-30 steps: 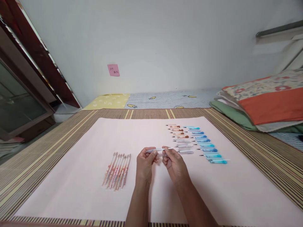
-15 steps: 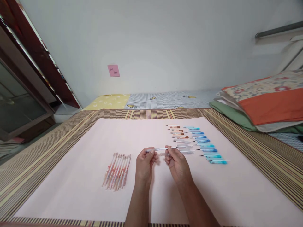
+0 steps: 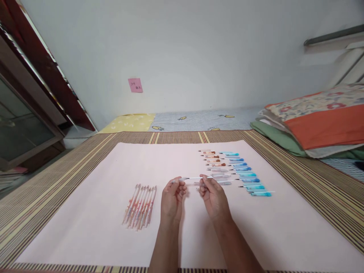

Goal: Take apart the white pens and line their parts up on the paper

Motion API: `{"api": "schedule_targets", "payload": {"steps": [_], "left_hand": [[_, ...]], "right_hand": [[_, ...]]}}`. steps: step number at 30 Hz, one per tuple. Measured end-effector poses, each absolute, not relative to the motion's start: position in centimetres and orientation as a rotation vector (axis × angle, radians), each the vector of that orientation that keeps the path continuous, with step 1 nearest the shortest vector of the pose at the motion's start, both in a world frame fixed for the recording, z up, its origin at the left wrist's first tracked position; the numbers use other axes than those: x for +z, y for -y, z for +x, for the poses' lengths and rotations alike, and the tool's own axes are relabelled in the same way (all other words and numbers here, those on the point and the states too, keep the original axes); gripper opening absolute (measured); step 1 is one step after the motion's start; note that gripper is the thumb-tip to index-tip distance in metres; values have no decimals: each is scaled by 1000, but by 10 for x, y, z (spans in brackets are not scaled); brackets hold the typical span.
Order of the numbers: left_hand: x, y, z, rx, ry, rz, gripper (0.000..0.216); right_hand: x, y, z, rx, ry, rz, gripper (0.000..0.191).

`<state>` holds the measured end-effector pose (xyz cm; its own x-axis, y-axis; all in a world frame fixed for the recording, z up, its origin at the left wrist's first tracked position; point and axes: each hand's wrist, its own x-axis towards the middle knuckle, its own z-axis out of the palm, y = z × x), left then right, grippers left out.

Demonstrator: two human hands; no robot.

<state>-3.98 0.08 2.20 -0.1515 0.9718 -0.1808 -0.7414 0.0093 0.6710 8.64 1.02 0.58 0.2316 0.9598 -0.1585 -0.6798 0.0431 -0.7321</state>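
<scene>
1. While the right hand (image 3: 214, 197) pinches the white refill (image 3: 195, 178) above the middle of the pink sheet (image 3: 159, 159), the left hand (image 3: 172, 201) pinches a small see-through gray piece (image 3: 179, 180). Each grip is closed on its thing, with thumb and fingers.
2. The white refill looks thin and smooth, so I think it is light, fairly stiff and a bit slippery. A hard squeeze might bend it. The best place to hold it should be the white middle, away from the dark tip.
3. It is almost level, and its long way runs side to side over the sheet. The dark tip points to the sheet's left side, at the gray piece. I can't tell if they touch.
4. On the sheet's left part, a bunch of pink pens (image 3: 140, 207) lies close together, pointing toward its far edge.
5. Farther back, on the sheet's right part, lie gray pens (image 3: 226, 183), blue pens (image 3: 252, 180) and brown pens (image 3: 218, 165), all sideways.
6. Past the sheet's far edge is the striped mat (image 3: 176, 137).
</scene>
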Motion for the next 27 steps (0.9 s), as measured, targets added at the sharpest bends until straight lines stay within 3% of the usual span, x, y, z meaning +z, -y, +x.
{"api": "schedule_targets", "payload": {"steps": [27], "left_hand": [[21, -3, -39, 1581, -782, 228, 5]], "right_hand": [[1, -10, 81, 1312, 392, -785, 32]]}}
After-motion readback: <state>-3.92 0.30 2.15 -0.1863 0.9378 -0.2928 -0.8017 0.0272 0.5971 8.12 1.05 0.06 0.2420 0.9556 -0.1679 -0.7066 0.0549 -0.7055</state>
